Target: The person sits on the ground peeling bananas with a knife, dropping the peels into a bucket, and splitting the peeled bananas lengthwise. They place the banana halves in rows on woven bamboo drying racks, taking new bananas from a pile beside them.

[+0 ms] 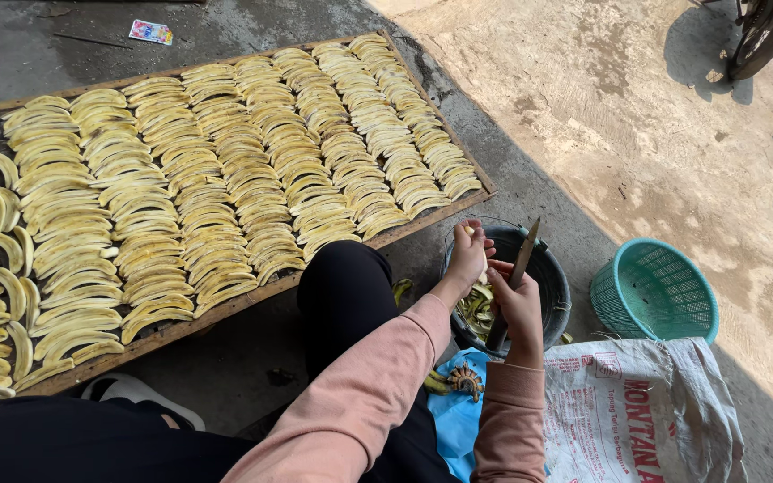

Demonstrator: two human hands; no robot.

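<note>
Over the black bucket, the left hand grasps a pale peeled banana while the right hand is clenched around a knife (blade pointing up). Beside them, a wooden tray holds rows of sliced bananas.

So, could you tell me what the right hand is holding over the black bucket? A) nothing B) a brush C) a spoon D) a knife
D: the right hand grips a knife, blade pointing up, above the black bucket.
</note>
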